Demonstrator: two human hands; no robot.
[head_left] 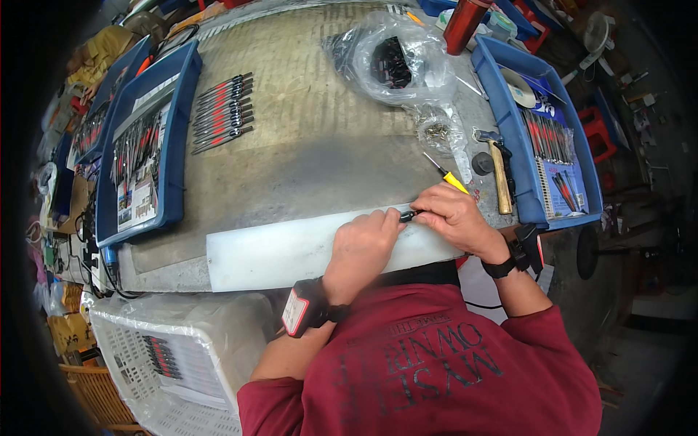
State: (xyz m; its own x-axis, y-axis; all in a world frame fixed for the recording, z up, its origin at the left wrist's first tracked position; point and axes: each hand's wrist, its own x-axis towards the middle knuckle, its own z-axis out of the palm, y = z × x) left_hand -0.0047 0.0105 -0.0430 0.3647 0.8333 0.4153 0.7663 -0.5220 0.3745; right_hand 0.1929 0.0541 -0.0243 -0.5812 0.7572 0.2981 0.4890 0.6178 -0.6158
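Head view: both hands work at one small dark piece [408, 216] above the front edge of the white pad [273, 251]. The left hand [366, 240] is curled nearly closed, its fingertips pinching the piece's near end; the right hand [454, 216] has thumb and fingers drawn together on the other end. The handling of this piece looks unfinished, as neither hand is free of it. On the tabletop [291, 94], a neat row of slim dark-and-red tools [224, 115] lies apart; these are probably done, though that can't be confirmed. More similar tools fill the left blue tray [174, 174] and right blue tray [502, 120]. Loose black parts in the clear bag [363, 76] suggest plenty is left.
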